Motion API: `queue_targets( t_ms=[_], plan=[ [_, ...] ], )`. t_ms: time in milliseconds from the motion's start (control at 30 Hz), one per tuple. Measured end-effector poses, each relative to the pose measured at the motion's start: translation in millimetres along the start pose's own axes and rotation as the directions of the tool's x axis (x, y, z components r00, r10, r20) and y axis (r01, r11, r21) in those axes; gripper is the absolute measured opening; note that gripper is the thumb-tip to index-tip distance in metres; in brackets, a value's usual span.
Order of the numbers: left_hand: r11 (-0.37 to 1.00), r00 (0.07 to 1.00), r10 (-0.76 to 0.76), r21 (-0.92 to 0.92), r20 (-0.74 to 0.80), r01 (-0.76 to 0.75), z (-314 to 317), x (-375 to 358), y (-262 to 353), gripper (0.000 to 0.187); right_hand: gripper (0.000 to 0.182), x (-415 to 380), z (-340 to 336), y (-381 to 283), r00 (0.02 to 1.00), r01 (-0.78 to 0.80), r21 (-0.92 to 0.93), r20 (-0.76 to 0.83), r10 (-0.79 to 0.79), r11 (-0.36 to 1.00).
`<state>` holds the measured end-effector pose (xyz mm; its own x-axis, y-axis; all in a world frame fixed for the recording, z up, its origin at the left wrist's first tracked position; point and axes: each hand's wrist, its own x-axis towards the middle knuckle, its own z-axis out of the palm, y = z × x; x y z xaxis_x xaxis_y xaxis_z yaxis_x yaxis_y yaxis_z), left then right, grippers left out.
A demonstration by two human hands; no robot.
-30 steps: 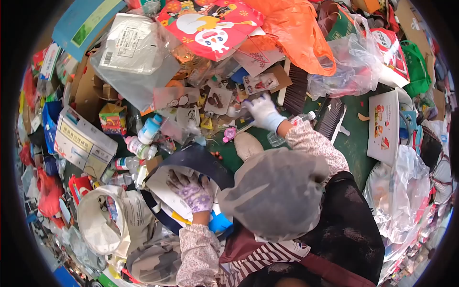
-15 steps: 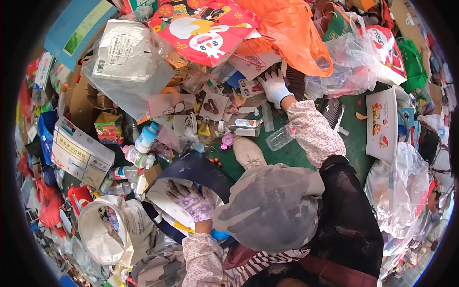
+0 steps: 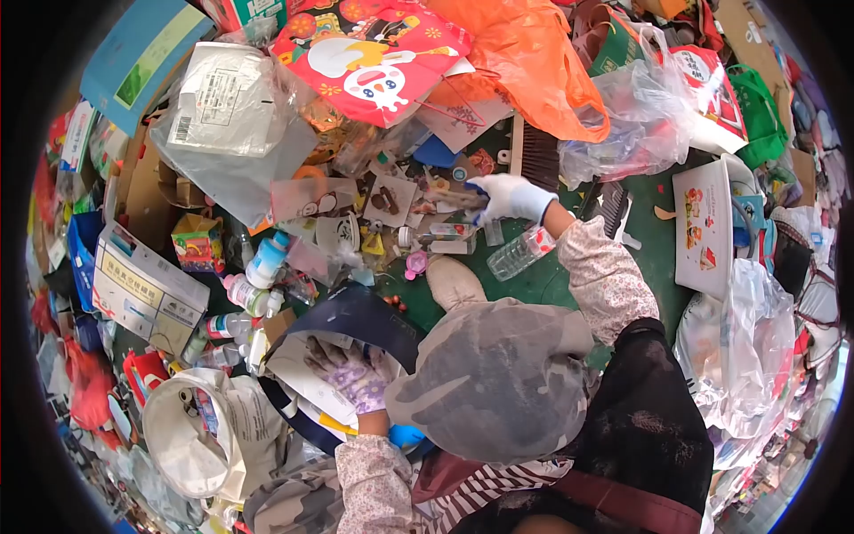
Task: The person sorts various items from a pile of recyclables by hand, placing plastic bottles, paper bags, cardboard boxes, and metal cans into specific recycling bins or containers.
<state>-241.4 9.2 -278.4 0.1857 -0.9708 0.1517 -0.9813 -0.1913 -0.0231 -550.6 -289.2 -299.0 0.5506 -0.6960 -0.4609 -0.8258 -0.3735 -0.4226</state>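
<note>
My left hand (image 3: pixel 351 372), in a purple flowered glove, rests inside a dark-blue-rimmed container (image 3: pixel 349 311), fingers spread over white material. My right hand (image 3: pixel 514 198), in a white glove with blue fingertips, is closed on a blurred, thin brownish item (image 3: pixel 452 198) that I cannot make out. It hovers over the litter on the green surface. Below it lies a clear plastic bottle (image 3: pixel 520 253). Just above it is a dark-bristled brush (image 3: pixel 539 153). A small pink item (image 3: pixel 416 263) lies near the shoe (image 3: pixel 454 283).
An orange bag (image 3: pixel 543 67) and a red printed bag (image 3: pixel 374 58) lie at the top. At left are a cardboard box (image 3: pixel 151 285), several bottles (image 3: pixel 267 260) and a white bucket (image 3: pixel 189 432). A white printed bin (image 3: pixel 703 227) stands at right.
My right hand has moved down from the litter beside the brush and now holds something. A small printed box that lay by it is gone from that spot. My left hand has barely moved.
</note>
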Motion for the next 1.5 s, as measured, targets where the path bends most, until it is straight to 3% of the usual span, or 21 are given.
queue_targets(
  t_ms=[100, 167, 200, 267, 333, 367, 400, 433, 500, 567, 600, 633, 733, 800, 833, 967, 1167, 1200, 1233, 1267, 1500],
  plan=[
    [0.999, 0.996, 0.035, 0.043, -0.076, -0.032, 11.2, -2.0, -6.2, 0.068, 0.075, 33.6, 8.5, 42.6, 0.996, -0.067, 0.562, -0.014, 0.090, 0.824],
    [0.999, 0.998, -0.033, 0.032, 0.049, 0.032, 0.3, -3.5, -1.0, 0.067, 0.051, 65.2, 13.2, 73.2, 0.900, -0.039, 0.979, -0.052, 0.432, 0.200],
    [1.000, 1.000, -0.011, 0.015, 0.018, 0.011, 3.8, -6.9, -2.8, 0.066, 0.044, 94.2, 41.2, 111.3, 0.859, 0.295, 0.817, -0.454, 0.237, 0.495],
    [1.000, 0.999, 0.021, -0.011, -0.033, -0.021, 11.5, -8.6, -8.0, 0.066, 0.032, 132.6, 57.2, 148.7, 0.635, 0.466, 0.295, -0.768, -0.083, 0.834],
    [0.999, 0.998, 0.024, -0.032, -0.053, -0.026, 6.9, -4.1, -6.8, 0.066, 0.020, 153.2, 47.4, 144.7, 0.570, 0.139, -0.099, -0.806, -0.161, 0.985],
    [0.999, 0.998, 0.017, -0.043, -0.053, -0.019, 1.1, -2.0, -3.9, 0.067, 0.018, 163.3, 37.4, 143.4, 0.614, 0.157, 0.039, -0.787, -0.067, 0.987],
    [0.999, 1.000, -0.003, -0.042, -0.014, 0.002, -6.5, 0.2, 0.3, 0.067, 0.016, 168.0, 18.9, 135.7, 0.721, 0.305, 0.494, -0.678, 0.141, 0.814],
    [0.999, 0.999, -0.022, -0.041, 0.024, 0.023, -14.7, 3.0, 5.1, 0.066, 0.014, 172.9, -5.5, 131.4, 0.835, 0.422, 0.901, -0.429, 0.345, 0.099],
    [0.998, 0.999, -0.030, -0.053, 0.044, 0.033, -22.3, 5.6, 8.8, 0.066, 0.010, 165.7, -63.0, 122.9, 0.870, 0.450, 0.800, -0.291, 0.399, -0.397],
    [0.997, 1.000, -0.009, -0.079, 0.006, 0.010, -25.7, 6.1, 10.7, 0.065, 0.024, 146.9, -126.6, 113.4, 0.781, 0.559, 0.812, -0.450, 0.434, -0.164],
    [0.997, 0.997, -0.035, -0.063, 0.071, 0.039, -30.7, 8.1, 12.8, 0.064, 0.027, 169.4, -141.2, 151.5, 0.523, 0.626, 0.639, -0.769, 0.368, 0.447],
    [0.997, 0.989, -0.061, -0.045, 0.135, 0.067, -37.6, 10.7, 15.4, 0.063, 0.030, 163.8, -152.2, 169.7, 0.397, 0.512, 0.383, -0.899, 0.183, 0.769],
    [0.994, 0.982, -0.079, -0.062, 0.172, 0.091, -40.9, 11.2, 16.7, 0.061, 0.039, 87.3, -183.2, 144.0, 0.248, 0.173, -0.026, -0.966, -0.070, 0.984],
    [0.996, 0.985, -0.061, -0.055, 0.161, 0.071, -34.5, 8.3, 13.9, 0.060, 0.040, 67.4, -176.0, 136.4, 0.480, 0.653, 0.576, -0.817, 0.320, 0.492],
    [0.998, 0.985, -0.047, -0.029, 0.167, 0.052, -29.3, 3.6, 10.5, 0.060, 0.038, 68.9, -161.4, 141.5, 0.779, 0.624, 0.694, -0.516, 0.356, -0.359],
    [0.999, 0.981, -0.040, 0.037, 0.191, 0.034, -24.6, 0.3, 7.5, 0.059, 0.032, 60.0, -82.1, 122.8, 0.828, 0.555, 0.760, -0.466, 0.312, -0.338],
    [0.994, 0.986, -0.080, -0.056, 0.146, 0.089, -37.2, 9.8, 15.6, 0.057, 0.028, 117.7, 4.7, 104.3, 0.952, 0.291, 0.673, -0.134, 0.275, -0.680],
    [0.993, 0.975, -0.099, -0.040, 0.201, 0.109, -38.8, 10.8, 15.9, 0.056, 0.030, 124.5, 6.0, 102.9, 0.872, 0.331, 0.944, -0.310, 0.379, 0.011],
    [0.995, 0.977, -0.082, -0.031, 0.196, 0.090, -35.1, 9.5, 13.9, 0.057, 0.032, 134.6, 5.5, 100.0, 0.839, 0.189, 0.694, -0.482, 0.253, 0.695],
    [0.997, 0.979, -0.068, -0.021, 0.191, 0.074, -29.0, 6.3, 10.9, 0.057, 0.035, 144.4, 5.0, 96.7, 0.768, -0.088, 0.073, -0.631, 0.114, 0.993],
    [0.981, 0.998, 0.048, -0.189, -0.033, -0.054, -3.6, -1.1, -8.5, 0.060, 0.034, 211.9, -3.8, 48.0, 0.763, -0.229, 0.147, -0.587, 0.271, 0.962]
  ],
)
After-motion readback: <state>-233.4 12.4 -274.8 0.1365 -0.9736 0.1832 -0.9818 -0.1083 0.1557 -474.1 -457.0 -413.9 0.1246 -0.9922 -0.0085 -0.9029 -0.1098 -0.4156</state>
